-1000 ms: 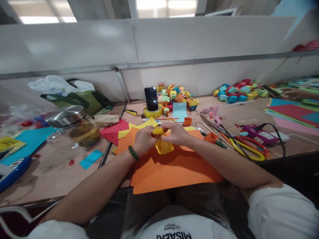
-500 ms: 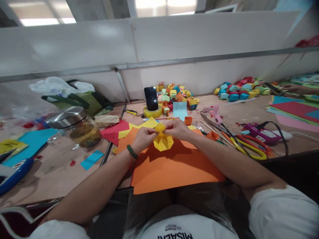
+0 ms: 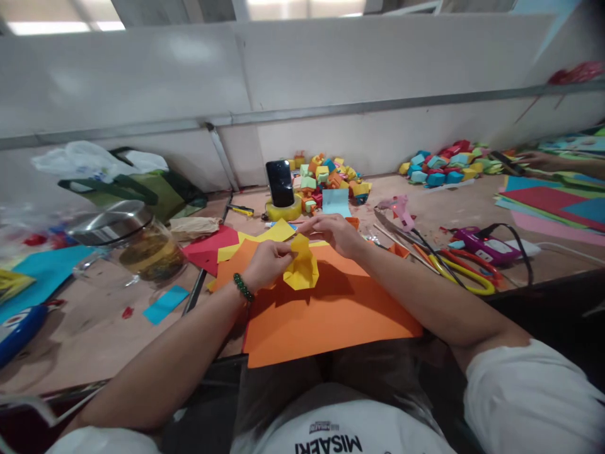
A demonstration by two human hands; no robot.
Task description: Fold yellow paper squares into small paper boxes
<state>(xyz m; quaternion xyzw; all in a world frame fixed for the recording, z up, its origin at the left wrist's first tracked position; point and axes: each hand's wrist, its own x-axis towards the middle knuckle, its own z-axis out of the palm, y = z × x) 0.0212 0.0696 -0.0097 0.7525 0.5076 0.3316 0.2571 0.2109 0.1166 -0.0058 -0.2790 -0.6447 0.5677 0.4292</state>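
A: What's in the grip?

B: A yellow paper (image 3: 301, 271), half folded. The left hand (image 3: 265, 265) pinches its left edge between thumb and fingers. The right hand (image 3: 333, 233) has its fingertips closed on the paper's top corner. So the paper hangs between the two hands, lifted just above an orange sheet (image 3: 326, 312).

A: And just around them?

B: A green bead bracelet (image 3: 242, 287) on the left wrist. Left of that hand, red paper (image 3: 208, 251) and more yellow sheets (image 3: 265, 238) stick out from under the orange one. Just beyond the right hand, a small orange box (image 3: 352, 222) and a blue sheet (image 3: 336, 203).

A: Farther out?

B: Past the hands, a phone (image 3: 280, 183) stands in a tape roll (image 3: 283, 211), with a pile of folded boxes (image 3: 331, 180) behind it. To the right, a pink glue gun (image 3: 399, 207) and scissors (image 3: 466, 271). To the left, a glass jar (image 3: 137, 243) with a steel lid. At the far right another person's hand (image 3: 543, 161) rests by a second pile (image 3: 444, 167).
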